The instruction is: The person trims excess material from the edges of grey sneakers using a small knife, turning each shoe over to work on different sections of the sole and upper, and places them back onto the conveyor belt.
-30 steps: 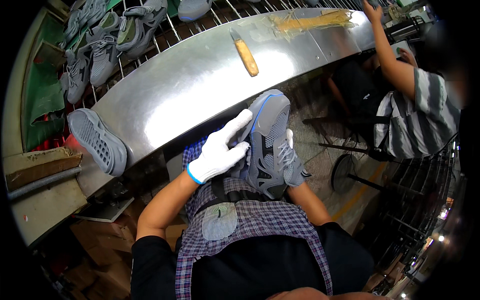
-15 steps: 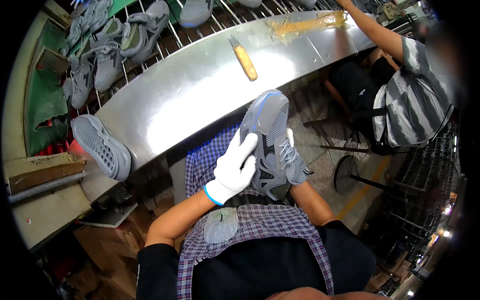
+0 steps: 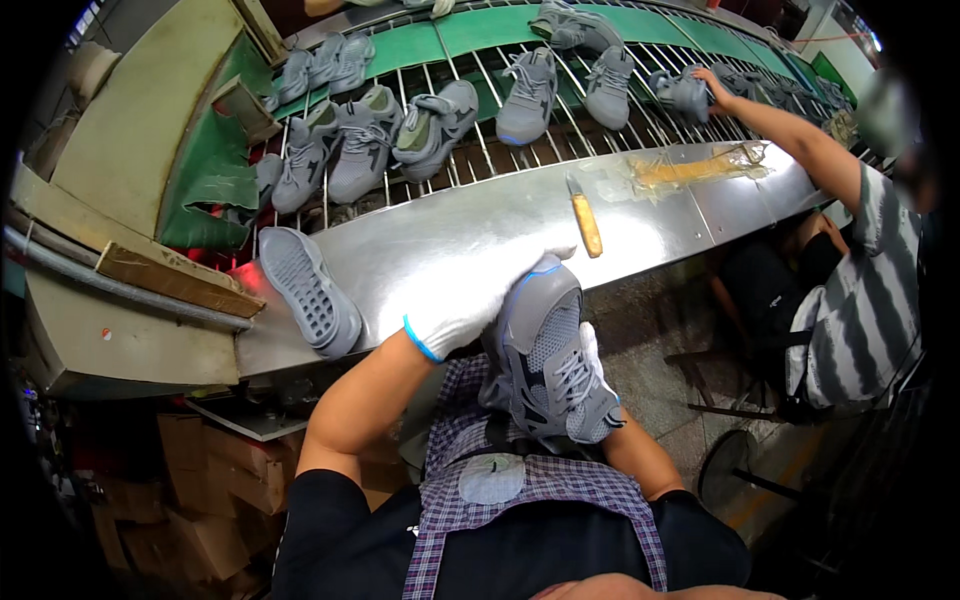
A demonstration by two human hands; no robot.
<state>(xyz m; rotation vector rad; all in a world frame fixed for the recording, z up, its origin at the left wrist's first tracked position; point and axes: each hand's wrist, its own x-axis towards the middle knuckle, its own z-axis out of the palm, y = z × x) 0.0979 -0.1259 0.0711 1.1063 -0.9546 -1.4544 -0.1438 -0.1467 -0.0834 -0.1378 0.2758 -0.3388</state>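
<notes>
A grey sneaker (image 3: 538,335) with a thin blue line at its toe is tilted in front of my apron, toe pointing away from me. My left hand (image 3: 480,300), in a white glove with a blue cuff, curves round the toe on the sneaker's left side; some of its fingers are hidden behind the toe. My right hand (image 3: 592,352), also white-gloved, grips the sneaker from the right near the laces and heel, most of it hidden by the sneaker. On the metal ledge (image 3: 440,235) beyond lies a knife (image 3: 587,225) with a yellowish handle.
A loose grey sole (image 3: 308,292) rests at the ledge's left end. Several grey sneakers (image 3: 360,150) stand on a rack of metal rods (image 3: 485,140) behind the ledge. On the right a co-worker's hand (image 3: 715,88) holds another sneaker. Cardboard boxes (image 3: 215,500) lie low at left.
My left hand has slid from the sneaker's side up to its toe. My view has tilted up, showing more of the rack. The co-worker's hand now shows on a sneaker.
</notes>
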